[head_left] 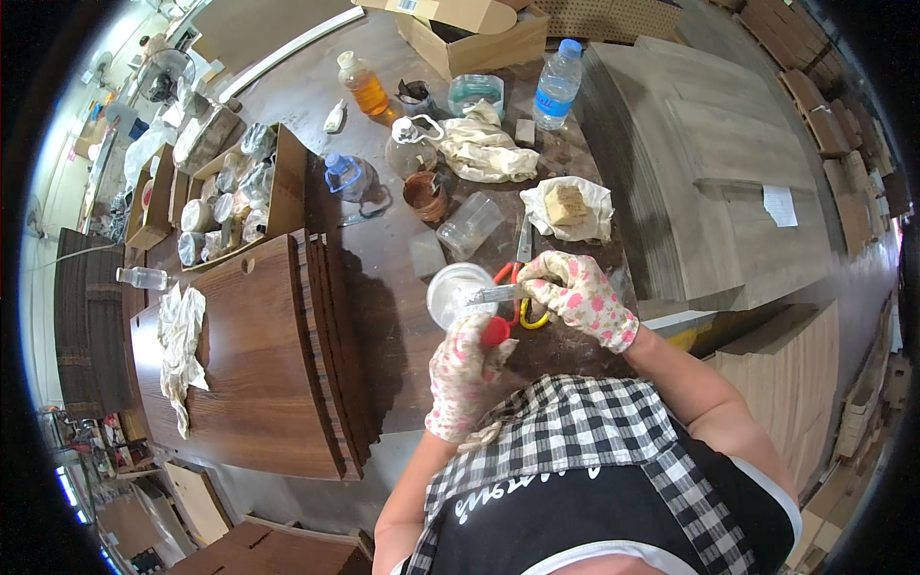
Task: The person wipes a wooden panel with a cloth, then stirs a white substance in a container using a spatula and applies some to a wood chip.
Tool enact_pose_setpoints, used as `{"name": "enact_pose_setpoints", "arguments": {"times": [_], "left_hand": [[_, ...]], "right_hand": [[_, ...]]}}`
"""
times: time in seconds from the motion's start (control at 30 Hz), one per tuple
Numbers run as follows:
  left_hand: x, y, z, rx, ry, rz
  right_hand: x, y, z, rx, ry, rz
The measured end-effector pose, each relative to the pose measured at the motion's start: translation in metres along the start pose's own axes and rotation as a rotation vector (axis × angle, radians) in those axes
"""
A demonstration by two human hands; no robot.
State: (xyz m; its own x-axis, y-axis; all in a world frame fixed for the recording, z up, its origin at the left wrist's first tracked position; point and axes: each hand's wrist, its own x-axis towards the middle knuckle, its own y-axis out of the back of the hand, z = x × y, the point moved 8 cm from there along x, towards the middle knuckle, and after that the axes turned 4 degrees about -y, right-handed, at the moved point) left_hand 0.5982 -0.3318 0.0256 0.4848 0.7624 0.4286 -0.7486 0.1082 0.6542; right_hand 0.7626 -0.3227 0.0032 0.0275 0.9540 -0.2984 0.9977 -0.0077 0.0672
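Observation:
My right hand [583, 299], in a white glove with pink flowers, is closed on a flat metal scraper [496, 293]. The scraper's far end reaches over the mouth of a round white tub [438, 305]. In a matching glove, my left hand [458, 379] is closed just below the tub, its fingertips near the rim. A round red cap [494, 332] shows between its thumb and fingers. Scissors [524, 247] with red and yellow handles lie beside the tub, partly hidden by my right hand. What the tub holds looks whitish.
Beyond the tub lie a clear jar [471, 226], a grey block [426, 256], a brown cup [425, 198], a sponge [565, 204] on a cloth and a water bottle [558, 88]. Brown boards [230, 355] are stacked left, grey panels [709, 182] right.

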Motion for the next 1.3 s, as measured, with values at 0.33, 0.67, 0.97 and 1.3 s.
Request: {"name": "enact_pose_setpoints", "arguments": {"times": [0.33,0.67,0.97,1.3], "left_hand": [[-0.032,0.021,-0.018,-0.171,0.119,0.111],[-0.056,0.035,-0.069,-0.568,0.605,0.282],[-0.052,0.031,-0.068,-0.704,0.690,0.302],[-0.043,0.030,-0.074,-0.796,0.731,0.282]], "right_hand": [[0.010,-0.018,0.000,-0.020,-0.065,-0.058],[0.008,-0.029,-0.013,-0.014,-0.068,-0.106],[0.007,-0.024,-0.016,-0.017,-0.051,-0.102],[0.006,-0.028,-0.026,-0.039,-0.106,-0.115]]}}
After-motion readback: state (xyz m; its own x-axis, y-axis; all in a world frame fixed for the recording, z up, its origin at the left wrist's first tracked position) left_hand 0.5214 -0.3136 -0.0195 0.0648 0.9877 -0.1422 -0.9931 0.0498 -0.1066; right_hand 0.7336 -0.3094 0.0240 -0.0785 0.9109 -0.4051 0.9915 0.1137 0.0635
